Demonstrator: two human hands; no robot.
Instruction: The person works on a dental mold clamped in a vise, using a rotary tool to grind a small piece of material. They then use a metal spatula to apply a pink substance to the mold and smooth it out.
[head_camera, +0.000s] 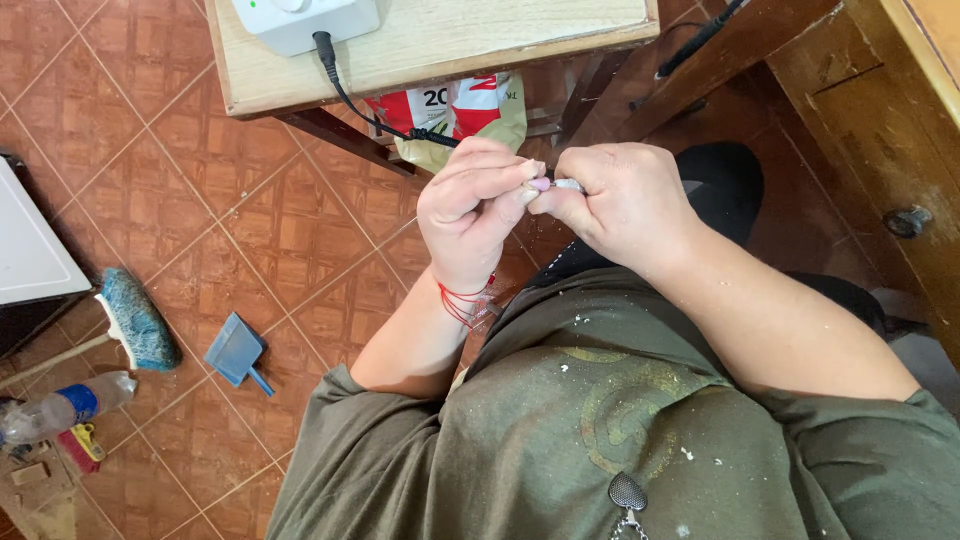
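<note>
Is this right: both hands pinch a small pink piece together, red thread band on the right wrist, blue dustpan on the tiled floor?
Wrong wrist. In the head view the red thread band is on the left hand. Both hands, with the right hand, do pinch the small pink piece; the blue plastic dustpan lies on the tiled floor.

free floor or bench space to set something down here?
Bare tile floor lies between the broom, the blue dustpan and the wooden bench. The bench top right of the white box is bare wood. Crowded: the lower-left corner with the plastic bottle, and under the bench by the bag, where left hand and right hand meet.
</note>
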